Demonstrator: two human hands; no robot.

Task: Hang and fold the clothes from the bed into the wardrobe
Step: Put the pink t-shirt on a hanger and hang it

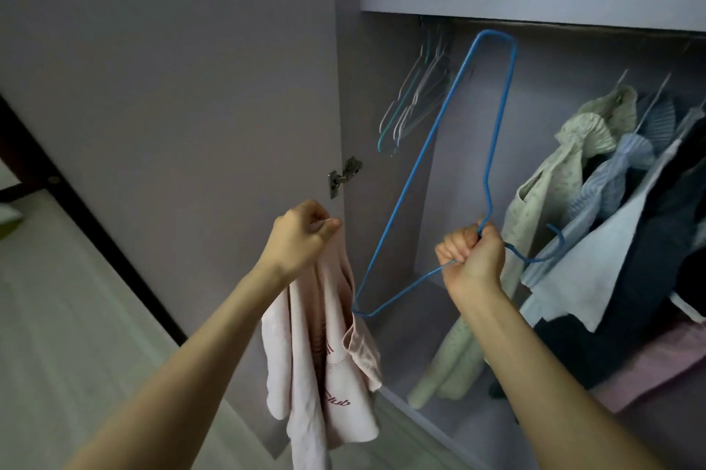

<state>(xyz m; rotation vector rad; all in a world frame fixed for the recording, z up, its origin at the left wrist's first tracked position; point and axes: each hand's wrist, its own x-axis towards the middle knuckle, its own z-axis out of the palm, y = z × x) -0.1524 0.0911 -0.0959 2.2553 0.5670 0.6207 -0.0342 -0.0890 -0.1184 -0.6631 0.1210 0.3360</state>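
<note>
The pink garment (pixel 328 366) bears dark red lettering near its lower edge that reads "lub", probably the end of "Club"; the letter before it is half lost in a fold. Above the word run dark red stripes and dotted lines, not legible as text.

Soft pink cloth top (pixel 324 366), smooth blue-coated wire hanger (pixel 431 148), matt lilac wardrobe panels (pixel 191 68).

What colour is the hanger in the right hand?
Blue hanger, gripped by the right hand; head view.
</note>
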